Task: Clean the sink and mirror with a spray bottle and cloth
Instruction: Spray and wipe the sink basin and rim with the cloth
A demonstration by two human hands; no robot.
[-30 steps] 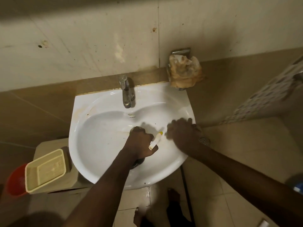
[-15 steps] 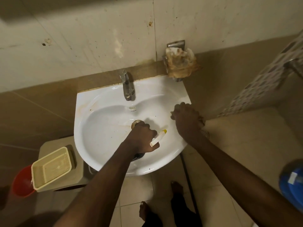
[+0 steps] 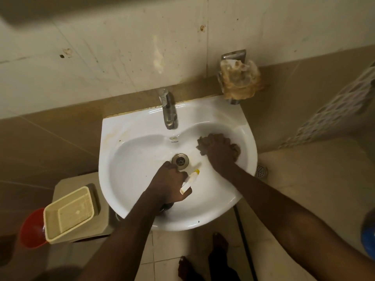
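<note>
Sink (image 3: 129, 179) soap could make the cloth (image 3: 235, 148) under my flat right hand (image 3: 218, 154) slip, while my left hand (image 3: 169, 184) grips the spray bottle (image 3: 189, 180).

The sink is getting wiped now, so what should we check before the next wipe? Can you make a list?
1. Cloth under the right hand, pressed on the basin: ok.
2. Spray bottle gripped by the left hand: ok.
3. Nozzle pointing into the sink, not at anyone: ok.
4. Faucet not running: ok.
5. Brownish stains near the left rim gone: not ok.
6. Liquid left in the bottle: cannot tell.
</note>
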